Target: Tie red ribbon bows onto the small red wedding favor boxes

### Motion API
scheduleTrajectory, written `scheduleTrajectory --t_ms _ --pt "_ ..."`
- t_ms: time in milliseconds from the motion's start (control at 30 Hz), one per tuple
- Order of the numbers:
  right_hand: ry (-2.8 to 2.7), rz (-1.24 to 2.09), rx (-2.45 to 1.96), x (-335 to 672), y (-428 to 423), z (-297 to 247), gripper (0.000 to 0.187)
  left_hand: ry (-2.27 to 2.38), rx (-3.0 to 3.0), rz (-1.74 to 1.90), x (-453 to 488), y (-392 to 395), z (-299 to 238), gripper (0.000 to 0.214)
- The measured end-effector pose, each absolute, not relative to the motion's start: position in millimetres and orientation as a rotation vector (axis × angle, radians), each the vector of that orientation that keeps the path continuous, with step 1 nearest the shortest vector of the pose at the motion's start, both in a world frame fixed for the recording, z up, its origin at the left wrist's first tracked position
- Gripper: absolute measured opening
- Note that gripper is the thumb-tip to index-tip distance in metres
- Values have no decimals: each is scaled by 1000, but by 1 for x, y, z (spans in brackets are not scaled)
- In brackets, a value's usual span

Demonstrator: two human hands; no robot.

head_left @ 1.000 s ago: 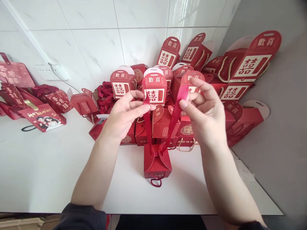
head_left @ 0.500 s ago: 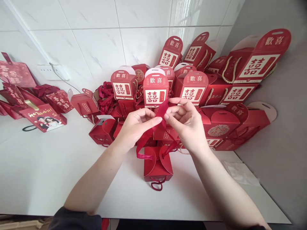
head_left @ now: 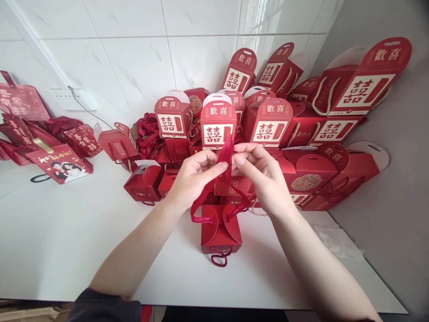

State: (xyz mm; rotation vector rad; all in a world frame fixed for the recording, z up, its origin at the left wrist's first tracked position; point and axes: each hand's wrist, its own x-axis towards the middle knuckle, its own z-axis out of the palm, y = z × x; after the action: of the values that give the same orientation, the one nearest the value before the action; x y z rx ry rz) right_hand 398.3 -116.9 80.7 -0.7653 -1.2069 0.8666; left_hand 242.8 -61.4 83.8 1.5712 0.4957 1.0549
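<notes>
A dark red ribbon [head_left: 226,154] rises from the holes in the top flaps of a small red gift box [head_left: 220,237], which stands on the table with a twisted cord loop at its front. My left hand [head_left: 197,174] pinches the ribbon between thumb and fingers above the box. Close beside it, my right hand [head_left: 259,172] has its thumb and fingers closed at the ribbon's right edge. How much ribbon lies inside the right fingers is hidden.
Many red gift boxes [head_left: 217,120] are stacked against the tiled wall behind my hands. Loose ribbons [head_left: 147,134] lie in a heap left of them. Further left sit red bags [head_left: 63,165]. A clear plastic wrapper [head_left: 338,241] lies at the right edge of the white table [head_left: 83,250].
My right hand has shifted slightly and its fingers have curled in more. The ribbon between my hands now stands narrower and more upright. The box stays in place.
</notes>
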Motion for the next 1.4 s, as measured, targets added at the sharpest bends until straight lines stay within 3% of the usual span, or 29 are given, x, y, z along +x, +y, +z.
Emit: scheduleTrajectory --t_ms 400,833,1100,1400 --pt "-1298 697 -859 404 -123 84 10 473 1639 1030 244 -67 85 12" --pt "-1538 690 -1104 415 -125 88 20 601 1622 1143 241 -64 87 13" --pt "-1243 992 -910 406 -119 82 32 586 1549 1152 247 -67 82 16" --pt "-1299 792 -1019 405 -124 83 29 652 1651 1206 246 -67 82 19"
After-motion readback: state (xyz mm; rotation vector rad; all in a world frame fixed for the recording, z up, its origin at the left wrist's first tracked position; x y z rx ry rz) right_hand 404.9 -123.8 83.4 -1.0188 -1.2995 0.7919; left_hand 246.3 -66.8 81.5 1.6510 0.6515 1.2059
